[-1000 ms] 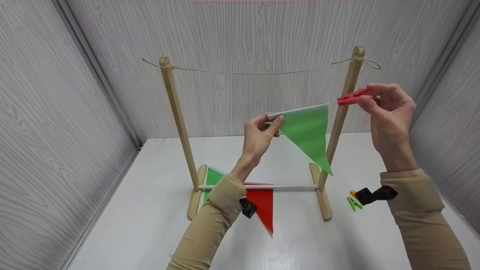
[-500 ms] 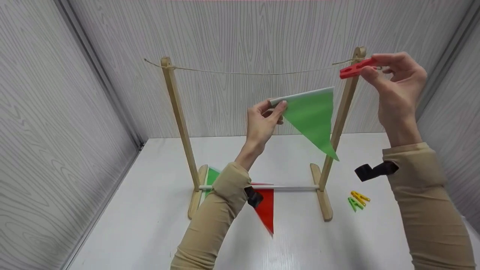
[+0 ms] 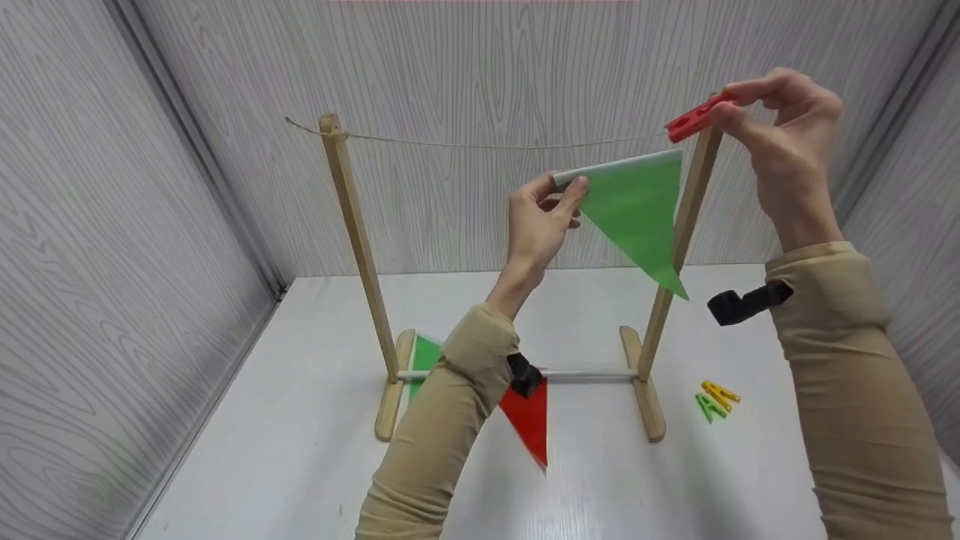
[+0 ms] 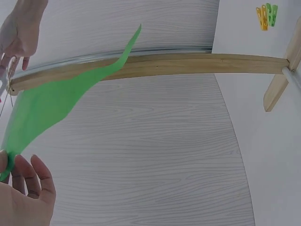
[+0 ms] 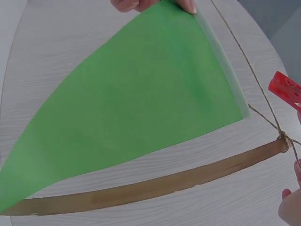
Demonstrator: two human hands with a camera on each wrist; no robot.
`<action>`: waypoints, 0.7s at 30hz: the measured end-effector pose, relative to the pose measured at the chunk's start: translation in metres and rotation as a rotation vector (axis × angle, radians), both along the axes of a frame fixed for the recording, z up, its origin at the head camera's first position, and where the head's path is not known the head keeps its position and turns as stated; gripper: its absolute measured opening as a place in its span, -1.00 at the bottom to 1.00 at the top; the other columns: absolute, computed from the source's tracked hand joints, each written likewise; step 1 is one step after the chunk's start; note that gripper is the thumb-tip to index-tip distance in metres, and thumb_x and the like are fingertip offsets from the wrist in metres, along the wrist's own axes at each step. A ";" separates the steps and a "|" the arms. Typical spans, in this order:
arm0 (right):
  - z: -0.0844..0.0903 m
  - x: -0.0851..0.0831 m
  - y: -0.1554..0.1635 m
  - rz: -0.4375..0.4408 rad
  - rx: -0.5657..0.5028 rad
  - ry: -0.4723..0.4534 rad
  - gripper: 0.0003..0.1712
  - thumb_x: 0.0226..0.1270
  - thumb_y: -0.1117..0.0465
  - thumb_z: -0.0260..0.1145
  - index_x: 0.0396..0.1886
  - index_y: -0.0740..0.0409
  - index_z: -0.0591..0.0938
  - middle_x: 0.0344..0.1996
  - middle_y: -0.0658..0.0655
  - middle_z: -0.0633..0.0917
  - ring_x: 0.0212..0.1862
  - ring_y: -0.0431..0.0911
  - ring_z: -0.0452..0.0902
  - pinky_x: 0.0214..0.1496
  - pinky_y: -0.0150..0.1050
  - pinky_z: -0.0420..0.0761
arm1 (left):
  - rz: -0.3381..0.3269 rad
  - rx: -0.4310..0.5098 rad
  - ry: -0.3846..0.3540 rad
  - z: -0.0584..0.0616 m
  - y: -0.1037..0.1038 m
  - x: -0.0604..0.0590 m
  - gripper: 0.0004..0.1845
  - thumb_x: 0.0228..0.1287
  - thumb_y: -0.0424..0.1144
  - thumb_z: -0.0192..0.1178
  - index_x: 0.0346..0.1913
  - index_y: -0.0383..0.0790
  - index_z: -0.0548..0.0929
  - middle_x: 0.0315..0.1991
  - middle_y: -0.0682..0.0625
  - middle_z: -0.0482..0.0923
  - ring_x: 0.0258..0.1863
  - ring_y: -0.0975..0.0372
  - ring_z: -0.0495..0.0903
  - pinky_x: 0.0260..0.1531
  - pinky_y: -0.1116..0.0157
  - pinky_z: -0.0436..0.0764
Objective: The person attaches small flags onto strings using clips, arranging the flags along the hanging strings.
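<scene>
Up by the right post's top, right hand point(image 3: 780, 124) pinched the red clothespin point(image 3: 694, 120) between thumb and fingertips, nose at the string point(image 3: 495, 145). Left hand point(image 3: 541, 221) pinched the green pennant point(image 3: 637, 210) at its white-hemmed top corner, just under the string. Pennant looked thin, light, floppy: it curled in the left wrist view, so best held along the hem. Versus a second earlier, both hands and the pennant had risen toward the string. Spare pegs point(image 3: 715, 400) lay on the table point(image 3: 300, 420).

White table point(image 3: 300, 420): wooden rack point(image 3: 646, 405) at centre, red pennant point(image 3: 529, 424) flat, pegs point(image 3: 714, 399) at three o'clock.
</scene>
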State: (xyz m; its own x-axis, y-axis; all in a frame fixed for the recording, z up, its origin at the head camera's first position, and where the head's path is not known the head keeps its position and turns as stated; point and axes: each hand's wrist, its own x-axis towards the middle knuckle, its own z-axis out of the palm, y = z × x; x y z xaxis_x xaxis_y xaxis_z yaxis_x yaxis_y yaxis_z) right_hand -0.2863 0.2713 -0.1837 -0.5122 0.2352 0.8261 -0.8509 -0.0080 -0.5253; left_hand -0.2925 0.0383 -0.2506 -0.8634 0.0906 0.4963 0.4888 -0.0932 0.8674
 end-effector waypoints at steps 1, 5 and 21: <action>0.000 -0.002 0.001 -0.008 0.014 0.007 -0.63 -0.20 0.31 0.72 -0.41 0.42 0.75 -0.49 0.00 0.76 -0.20 -0.14 0.42 0.15 -0.29 0.17 | 0.000 0.001 -0.002 0.001 0.001 0.000 -0.76 0.44 -0.29 0.21 -0.01 -0.43 0.68 -0.31 -0.02 0.57 -0.43 0.34 0.53 -0.33 0.44 0.67; 0.002 -0.006 0.001 -0.021 0.026 0.001 -0.63 -0.20 0.29 0.73 -0.42 0.40 0.76 -0.50 0.00 0.73 -0.21 -0.14 0.41 0.14 -0.28 0.17 | -0.005 0.010 -0.008 0.005 0.005 -0.001 -0.75 0.44 -0.29 0.21 0.00 -0.43 0.68 -0.32 0.00 0.56 -0.42 0.32 0.53 -0.36 0.44 0.67; 0.015 -0.009 -0.004 -0.010 -0.004 -0.170 -0.78 -0.16 0.48 0.65 -0.51 0.36 0.73 -0.57 -0.01 0.75 -0.30 -0.18 0.49 0.05 -0.36 0.21 | 0.005 -0.020 0.009 0.017 0.010 -0.002 -0.75 0.48 -0.26 0.16 0.02 -0.40 0.65 -0.21 -0.08 0.61 -0.42 0.27 0.54 -0.35 0.43 0.67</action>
